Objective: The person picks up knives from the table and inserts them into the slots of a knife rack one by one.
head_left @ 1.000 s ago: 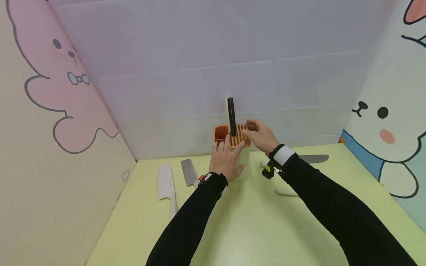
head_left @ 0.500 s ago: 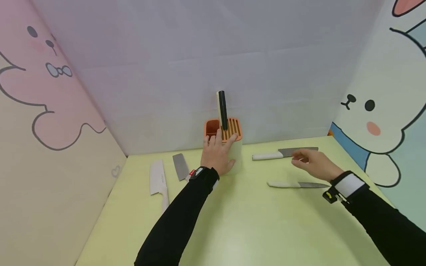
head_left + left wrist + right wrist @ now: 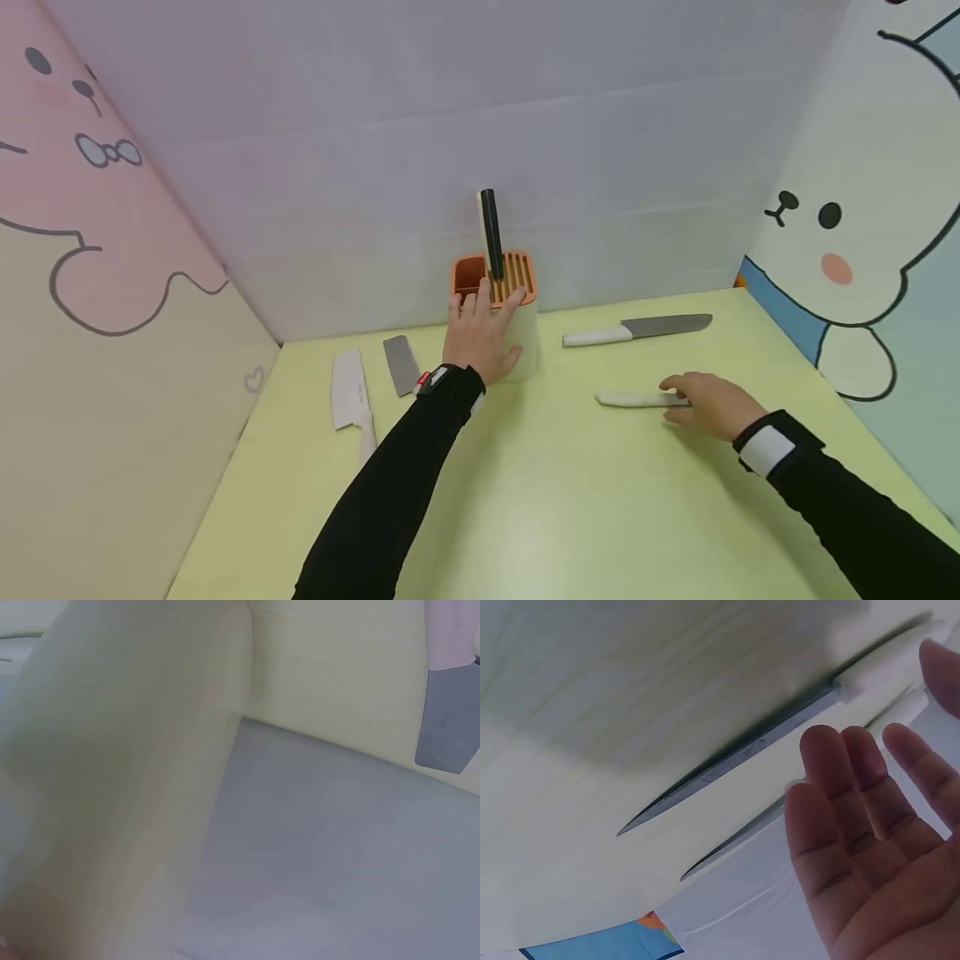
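Note:
My left hand (image 3: 480, 337) lies against the front of a white knife block (image 3: 531, 329), fingers extended over its orange rim. Two knives stand in the block: a black-handled knife (image 3: 491, 233) and, right beside it, a white-handled knife (image 3: 481, 218). Over on the right, my right hand (image 3: 712, 406) hovers around a small white-handled knife (image 3: 630, 400) lying on the table, hiding its blade in the head view. In the right wrist view that knife's blade (image 3: 772, 733) shows whole, and the spread fingers and thumb stand apart from its handle.
Behind the small knife lies a larger white-handled knife (image 3: 667, 326). Left of the block are a wide cleaver (image 3: 348, 392) and a smaller cleaver (image 3: 401, 367), the latter partly behind my left wrist. A fabric backdrop (image 3: 375, 233) rises close behind the block.
My right hand has left the block's slotted top, travelled right and come down over the small knife. My left hand has stayed on the block. The head view has shifted slightly.

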Demonstrator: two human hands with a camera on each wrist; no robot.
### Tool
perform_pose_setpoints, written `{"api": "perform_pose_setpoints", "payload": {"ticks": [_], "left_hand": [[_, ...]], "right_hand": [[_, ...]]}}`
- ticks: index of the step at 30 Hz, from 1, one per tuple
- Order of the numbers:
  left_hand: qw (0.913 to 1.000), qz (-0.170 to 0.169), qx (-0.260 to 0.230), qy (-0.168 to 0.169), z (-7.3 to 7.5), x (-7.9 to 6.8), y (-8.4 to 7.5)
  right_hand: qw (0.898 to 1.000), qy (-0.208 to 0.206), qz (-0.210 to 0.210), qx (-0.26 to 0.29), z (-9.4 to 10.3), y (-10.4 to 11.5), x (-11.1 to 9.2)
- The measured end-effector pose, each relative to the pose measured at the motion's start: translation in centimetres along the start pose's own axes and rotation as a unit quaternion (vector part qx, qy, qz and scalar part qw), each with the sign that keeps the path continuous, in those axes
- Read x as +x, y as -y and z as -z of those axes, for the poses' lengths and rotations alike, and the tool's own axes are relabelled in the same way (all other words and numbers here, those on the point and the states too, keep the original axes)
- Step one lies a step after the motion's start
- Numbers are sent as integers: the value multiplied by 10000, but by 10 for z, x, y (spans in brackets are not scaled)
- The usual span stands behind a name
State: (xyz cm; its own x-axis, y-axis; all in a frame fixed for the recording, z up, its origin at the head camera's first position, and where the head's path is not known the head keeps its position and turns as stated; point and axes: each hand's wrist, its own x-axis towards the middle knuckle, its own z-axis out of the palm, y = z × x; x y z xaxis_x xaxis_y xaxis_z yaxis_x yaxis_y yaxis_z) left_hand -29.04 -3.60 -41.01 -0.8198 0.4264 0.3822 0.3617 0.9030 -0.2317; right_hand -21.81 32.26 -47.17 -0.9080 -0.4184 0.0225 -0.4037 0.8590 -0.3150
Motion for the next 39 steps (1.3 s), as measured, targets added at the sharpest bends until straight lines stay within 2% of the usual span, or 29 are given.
{"api": "perform_pose_setpoints", "payload": {"ticks": [7, 12, 17, 21, 24, 29, 32, 35, 39], "left_hand": [[9998, 62, 1, 167, 2, 2, 0], [9997, 58, 10, 250, 2, 0, -2], [9997, 23, -37, 241, 5, 0, -2], [9996, 19, -204, 185, 7, 2, 1], [9987, 10, -516, 36, 6, 0, 4], [9925, -223, -1013, -651, 0, -12, 16], [9901, -435, -990, -898, -6, -21, 23], [9902, -567, -876, -932, -8, -26, 26], [9894, -546, -844, -1052, -9, -26, 22]], "right_hand": [[9974, -71, 156, -707, -12, -2, 8], [9952, -100, 310, -926, -20, -5, 6], [9928, -414, 697, -881, -24, -10, 9], [9863, -651, 1180, -952, -28, -16, 17], [9769, -713, 1605, -1216, -30, -19, 20], [9646, -626, 1979, -1629, -30, -19, 24], [9635, -553, 1971, -1723, -30, -18, 23], [9621, -563, 1972, -1796, -30, -18, 21], [9587, -623, 2026, -1896, -30, -16, 18]]}}
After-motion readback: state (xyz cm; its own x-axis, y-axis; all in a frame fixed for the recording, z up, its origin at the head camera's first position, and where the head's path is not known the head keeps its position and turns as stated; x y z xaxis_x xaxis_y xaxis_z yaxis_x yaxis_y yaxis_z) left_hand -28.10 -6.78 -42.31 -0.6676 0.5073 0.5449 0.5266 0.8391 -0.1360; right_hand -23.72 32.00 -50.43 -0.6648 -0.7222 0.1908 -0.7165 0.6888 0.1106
